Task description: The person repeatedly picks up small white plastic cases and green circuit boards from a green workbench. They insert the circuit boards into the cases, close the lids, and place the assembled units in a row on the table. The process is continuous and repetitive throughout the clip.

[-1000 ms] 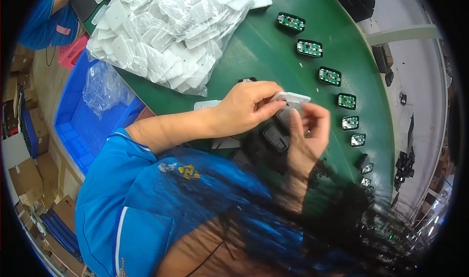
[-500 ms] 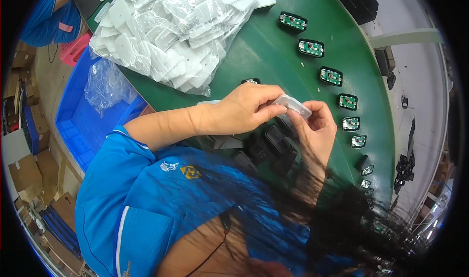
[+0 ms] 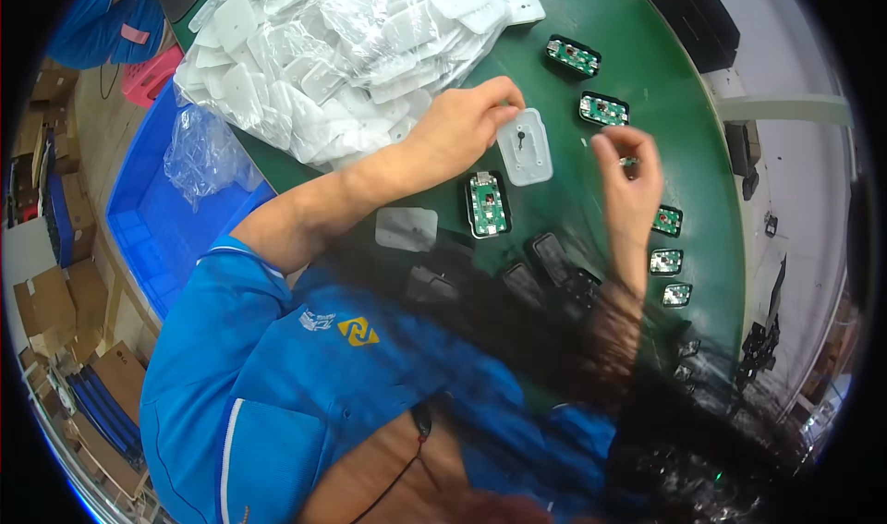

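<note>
My left hand [image 3: 467, 127] pinches the upper left corner of a white plastic cover [image 3: 536, 165] between thumb and fingers. The cover is a rounded rectangle with a small black part in its middle. Just below it sits a black case with a green circuit board [image 3: 488, 205]. My right hand [image 3: 633, 187] is to the right, thumb and fingertips brought together; whatever they hold is too small or hidden. Through the ring of its fingers part of another board [image 3: 629, 165] shows. A second white cover [image 3: 407, 229] lies flat beneath my left forearm.
A clear bag of many white covers [image 3: 323, 71] fills the table's far left. Black cases with green boards [image 3: 573, 55] curve along the right side. Dark cases [image 3: 554, 258] lie near my body, partly behind hair. Left of the table stands a blue bin [image 3: 139, 219].
My hands have parted. The right one let go of the white cover and moved up and right to the row of boards. The left carried the cover upward, uncovering the cased board.
</note>
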`<state>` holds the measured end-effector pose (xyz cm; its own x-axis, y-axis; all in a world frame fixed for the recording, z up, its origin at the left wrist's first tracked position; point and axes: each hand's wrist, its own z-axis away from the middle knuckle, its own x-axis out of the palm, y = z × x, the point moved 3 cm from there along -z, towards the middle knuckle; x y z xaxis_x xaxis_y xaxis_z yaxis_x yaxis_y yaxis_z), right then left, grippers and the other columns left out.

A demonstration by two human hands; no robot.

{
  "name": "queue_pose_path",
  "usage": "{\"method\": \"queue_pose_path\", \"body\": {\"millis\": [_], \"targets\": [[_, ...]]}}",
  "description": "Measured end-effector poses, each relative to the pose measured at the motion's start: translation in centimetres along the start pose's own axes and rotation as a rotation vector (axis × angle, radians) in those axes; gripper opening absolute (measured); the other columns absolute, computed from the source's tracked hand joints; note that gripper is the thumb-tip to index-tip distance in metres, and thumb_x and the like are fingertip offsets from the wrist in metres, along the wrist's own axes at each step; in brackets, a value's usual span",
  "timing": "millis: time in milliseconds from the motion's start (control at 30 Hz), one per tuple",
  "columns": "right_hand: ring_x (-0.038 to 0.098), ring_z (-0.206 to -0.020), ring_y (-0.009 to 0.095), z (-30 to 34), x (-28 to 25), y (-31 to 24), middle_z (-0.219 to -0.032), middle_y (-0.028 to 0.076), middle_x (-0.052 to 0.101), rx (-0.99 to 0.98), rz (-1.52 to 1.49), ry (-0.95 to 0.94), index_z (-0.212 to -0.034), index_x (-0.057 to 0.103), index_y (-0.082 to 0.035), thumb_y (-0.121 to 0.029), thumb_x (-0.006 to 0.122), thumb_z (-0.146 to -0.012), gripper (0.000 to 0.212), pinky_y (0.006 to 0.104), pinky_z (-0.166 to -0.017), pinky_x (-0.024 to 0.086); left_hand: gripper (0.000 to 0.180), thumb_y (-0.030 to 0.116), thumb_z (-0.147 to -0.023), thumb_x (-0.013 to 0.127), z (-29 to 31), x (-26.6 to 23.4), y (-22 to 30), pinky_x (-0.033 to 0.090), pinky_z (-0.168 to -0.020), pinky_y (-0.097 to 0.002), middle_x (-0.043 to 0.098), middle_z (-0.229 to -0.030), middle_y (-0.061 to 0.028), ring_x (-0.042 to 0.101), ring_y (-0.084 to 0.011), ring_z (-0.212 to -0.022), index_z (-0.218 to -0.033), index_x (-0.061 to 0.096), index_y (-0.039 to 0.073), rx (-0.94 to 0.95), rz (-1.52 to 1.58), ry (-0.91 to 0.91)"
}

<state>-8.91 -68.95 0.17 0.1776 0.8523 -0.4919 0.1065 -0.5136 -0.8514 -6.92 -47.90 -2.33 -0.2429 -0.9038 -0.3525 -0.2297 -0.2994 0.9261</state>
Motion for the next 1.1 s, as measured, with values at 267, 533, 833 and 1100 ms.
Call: {"method": "queue_pose_path", "body": {"millis": [267,533,833,1100], "targets": [[0.052,-0.102,0.029,-6.8,0.1,4.2,-0.113,0.01,0.055,-0.373,0.756,-0.094,-0.108,0.059,-0.009,-0.014,0.073,-0.071,0.039,0.0375,-0.086,0.042,0.009,0.014,-0.086,0.052,-2.5,1.7,-1.7,0.048,-0.066,-0.0429,0.058,-0.083,-0.0138,0.06,-0.0346,-0.077,-0.09,0.058,0.009,0.17,-0.472,-0.044],[0.056,-0.071,0.015,-1.2,-1.5,1.8,-0.079,0.005,0.06,0.156,0.185,-0.243,-0.107,0.057,-0.004,-0.021,0.068,-0.079,0.034,0.0269,-0.066,0.044,0.029,0.024,-0.076,0.066,-2.9,1.3,-1.5,0.049,-0.067,-0.0395,0.05,-0.09,-0.0132,0.056,-0.0316,-0.078,-0.094,0.053,0.004,0.282,-0.554,0.012],[0.057,-0.096,0.025,3.5,-1.7,-0.1,-0.107,0.01,0.059,-0.074,0.459,-0.297,-0.109,0.058,-0.004,-0.011,0.071,-0.073,0.039,0.0346,-0.084,0.046,0.04,0.022,-0.068,0.071,-0.9,1.3,0.3,0.045,-0.075,-0.0332,0.051,-0.094,-0.0092,0.051,-0.0242,-0.091,-0.096,0.049,0.003,0.41,-0.801,-0.105],[0.057,-0.102,0.028,2.5,0.3,-1.0,-0.11,0.011,0.06,-0.317,0.37,-0.18,-0.112,0.058,-0.006,-0.003,0.067,-0.075,0.038,0.0363,-0.089,0.045,0.037,-0.004,-0.073,0.054,-0.9,-0.4,-1.2,0.042,-0.091,-0.0389,0.055,-0.115,-0.0098,0.05,-0.0276,-0.11,-0.109,0.051,0.003,0.485,-0.542,-0.197]]}}
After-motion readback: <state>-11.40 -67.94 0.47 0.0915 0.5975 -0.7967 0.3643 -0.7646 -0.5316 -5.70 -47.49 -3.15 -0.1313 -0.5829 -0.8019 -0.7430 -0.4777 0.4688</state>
